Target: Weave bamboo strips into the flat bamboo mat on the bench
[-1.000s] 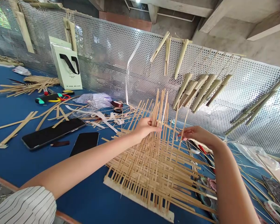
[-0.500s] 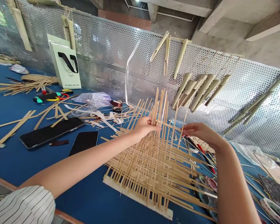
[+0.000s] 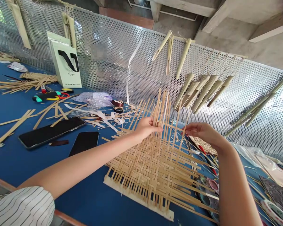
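A partly woven bamboo mat point(image 3: 143, 163) lies on the blue table, its near ends fixed along a pale strip point(image 3: 136, 197). Loose bamboo strips stick out of its far and right sides. My left hand point(image 3: 147, 128) is closed around several upright bamboo strips point(image 3: 163, 106) at the far edge of the mat. To the right of it, my right hand point(image 3: 196, 131) pinches the end of a thin bamboo strip point(image 3: 173, 126) that runs crosswise towards the left hand. Part of that crosswise strip is hidden behind the upright ones.
Two phones point(image 3: 52, 131) lie left of my forearm. Behind them are scissors point(image 3: 61, 94), loose strips, a plastic bag point(image 3: 94, 99) and a pale green paper bag point(image 3: 66, 62). A perforated metal panel point(image 3: 103, 75) with hanging bamboo pieces stands behind. A tape roll point(image 3: 275, 212) lies at right.
Both hands keep their grips and have hardly moved. The whole view has shifted very slightly.
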`<state>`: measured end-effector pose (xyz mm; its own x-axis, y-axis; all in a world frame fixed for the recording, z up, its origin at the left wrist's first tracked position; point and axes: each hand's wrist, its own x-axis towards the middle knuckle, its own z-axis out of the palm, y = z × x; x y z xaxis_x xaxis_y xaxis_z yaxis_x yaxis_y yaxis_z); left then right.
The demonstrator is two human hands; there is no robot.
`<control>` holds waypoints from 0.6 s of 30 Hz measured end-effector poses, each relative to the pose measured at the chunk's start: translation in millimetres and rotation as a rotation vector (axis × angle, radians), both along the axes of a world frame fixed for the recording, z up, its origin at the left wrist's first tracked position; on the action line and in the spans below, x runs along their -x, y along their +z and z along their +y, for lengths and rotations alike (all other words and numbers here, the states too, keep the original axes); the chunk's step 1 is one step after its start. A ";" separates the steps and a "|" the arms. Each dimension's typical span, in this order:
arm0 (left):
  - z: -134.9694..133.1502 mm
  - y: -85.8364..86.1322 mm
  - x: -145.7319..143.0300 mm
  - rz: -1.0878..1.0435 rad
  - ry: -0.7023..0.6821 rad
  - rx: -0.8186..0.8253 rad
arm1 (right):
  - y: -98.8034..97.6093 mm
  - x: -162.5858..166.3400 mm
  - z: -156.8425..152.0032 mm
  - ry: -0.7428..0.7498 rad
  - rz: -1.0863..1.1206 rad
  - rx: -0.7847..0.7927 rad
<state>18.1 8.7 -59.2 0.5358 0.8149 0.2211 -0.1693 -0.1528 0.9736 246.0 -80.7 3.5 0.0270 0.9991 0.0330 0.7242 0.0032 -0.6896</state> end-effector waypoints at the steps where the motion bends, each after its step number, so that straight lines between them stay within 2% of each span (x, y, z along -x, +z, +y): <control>1: 0.2 0.0 -0.1 0.002 -0.001 -0.002 | 0.1 0.3 0.0 -0.006 0.002 -0.001; 8: -0.5 0.7 0.1 0.001 0.006 -0.007 | 2.9 5.0 -1.4 0.028 -0.024 0.028; 13: -0.6 0.7 0.0 0.008 0.001 -0.016 | 2.6 7.5 -2.4 0.073 0.038 0.040; 18: 0.3 -0.9 -1.1 0.015 0.007 -0.017 | 1.7 10.4 -2.8 -0.007 0.163 0.056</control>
